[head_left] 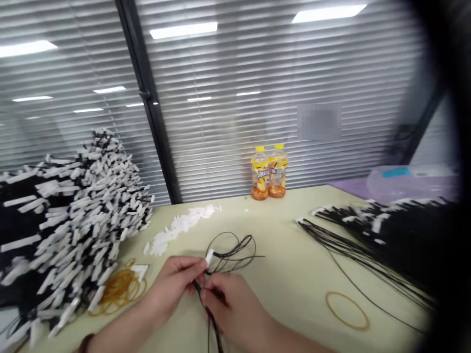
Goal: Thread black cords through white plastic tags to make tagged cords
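Observation:
Near the front middle of the table, my left hand [176, 282] pinches a small white piece [209, 257] at the bundle of thin black cords [235, 255]. The cords loop out beyond my fingers and hang down toward the bottom edge. Just right of it, my right hand [233, 304] is closed around the same black cords, close to my left fingertips. The fingertips of the two hands almost meet, and what lies between them is partly hidden.
Left: a large heap of white-tipped black cords [110, 196], tan rubber bands [119, 289]. Behind: loose white pieces [180, 228], two yellow-capped bottles [259, 176]. Right: black cord bundles [346, 242], a single rubber band [347, 310], a clear container [405, 181] on purple material. Blinds stand behind the table [290, 269].

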Available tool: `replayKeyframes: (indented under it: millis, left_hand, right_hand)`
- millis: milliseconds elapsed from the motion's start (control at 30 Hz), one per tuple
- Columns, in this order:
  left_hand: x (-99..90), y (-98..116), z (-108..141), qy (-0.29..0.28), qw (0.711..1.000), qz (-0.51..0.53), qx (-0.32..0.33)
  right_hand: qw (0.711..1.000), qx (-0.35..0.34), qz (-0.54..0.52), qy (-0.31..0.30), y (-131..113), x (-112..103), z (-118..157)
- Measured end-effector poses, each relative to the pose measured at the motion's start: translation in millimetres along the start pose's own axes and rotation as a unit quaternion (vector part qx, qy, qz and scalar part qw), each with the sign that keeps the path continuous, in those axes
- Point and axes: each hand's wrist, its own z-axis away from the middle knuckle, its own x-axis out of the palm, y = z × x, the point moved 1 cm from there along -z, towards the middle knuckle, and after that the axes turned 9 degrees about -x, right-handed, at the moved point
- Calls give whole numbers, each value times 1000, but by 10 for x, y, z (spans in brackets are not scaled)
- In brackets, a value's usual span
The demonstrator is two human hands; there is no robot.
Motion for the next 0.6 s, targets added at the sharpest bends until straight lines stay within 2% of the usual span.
replayKeyframes:
  millis: [100,300,400,500,600]
  left_hand:
    - [14,36,28,-9,1000,-3,9]
    - [4,49,36,-22,999,-39,9]
    - [-1,36,40,-22,999,-36,14]
    - [-5,21,39,-30,999,-39,18]
    - [-12,3,26,-34,998,-41,22]
  right_hand:
    - [1000,0,-22,-22,-33,-30,16]
    - [1000,-13,8,-7,-67,-74,24]
    - [998,32,-35,-36,-57,-59,25]
    - [984,86,-138,-69,-47,-46,6]
    - [975,115,-174,-81,-51,-57,-31]
